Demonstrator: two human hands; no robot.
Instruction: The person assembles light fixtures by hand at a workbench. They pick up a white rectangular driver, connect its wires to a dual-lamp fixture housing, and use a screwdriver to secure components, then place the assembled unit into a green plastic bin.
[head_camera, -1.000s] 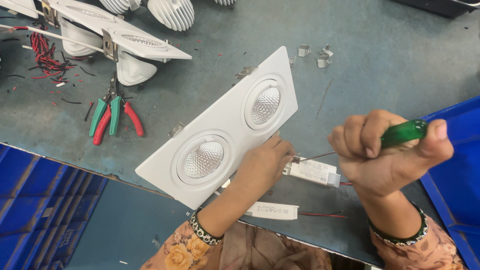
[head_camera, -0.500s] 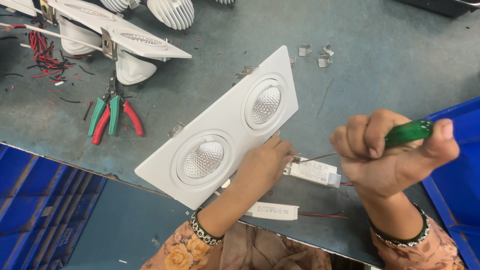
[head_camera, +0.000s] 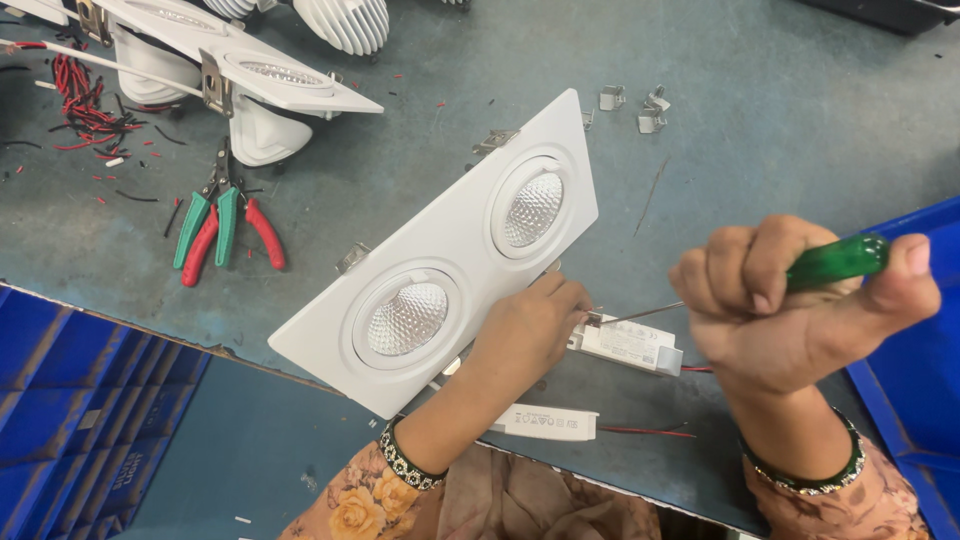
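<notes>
Gripping the green-handled screwdriver (head_camera: 800, 272) in my fisted right hand (head_camera: 790, 310), I touch its tip to the white driver box (head_camera: 630, 345) on the bench (head_camera: 400, 210); my left hand (head_camera: 525, 335) fingers pinch the box's end beside the twin downlight (head_camera: 440, 260).

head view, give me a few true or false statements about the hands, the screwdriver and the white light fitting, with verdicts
1. The right hand grips a green-handled screwdriver. True.
2. The screwdriver's tip points at a small white driver box. True.
3. The left hand holds the pliers. False: they lie untouched on the table, while the left hand rests by the white twin light fitting.
4. The fitting holds three lamps. False: two.
5. Blue bins stand to the right. True.
</notes>
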